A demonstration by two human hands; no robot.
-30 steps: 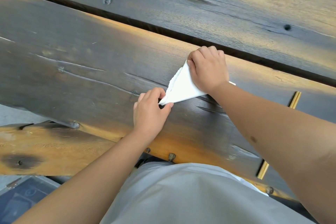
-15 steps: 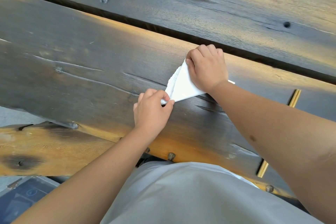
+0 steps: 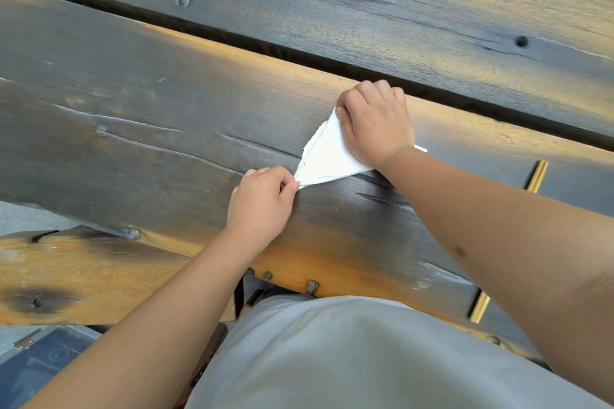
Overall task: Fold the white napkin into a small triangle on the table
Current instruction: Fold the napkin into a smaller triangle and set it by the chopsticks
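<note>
A white napkin (image 3: pixel 327 156) lies folded into a triangle on the dark wooden table (image 3: pixel 139 116). My left hand (image 3: pixel 262 201) pinches its near left corner between thumb and fingertips. My right hand (image 3: pixel 375 123) lies over the napkin's right part, fingers curled on its far corner, and hides much of it. A small white tip of the napkin shows to the right of my right wrist.
The table is made of wide dark planks with a deep gap (image 3: pixel 299 53) running across behind the hands. A thin brass strip (image 3: pixel 535 176) is set into the plank at the right. A wooden bench (image 3: pixel 66 276) sits below the near edge.
The napkin's near left corner is now pinched tighter and pulled to a sharper point. Both hands stay at almost the same spots.
</note>
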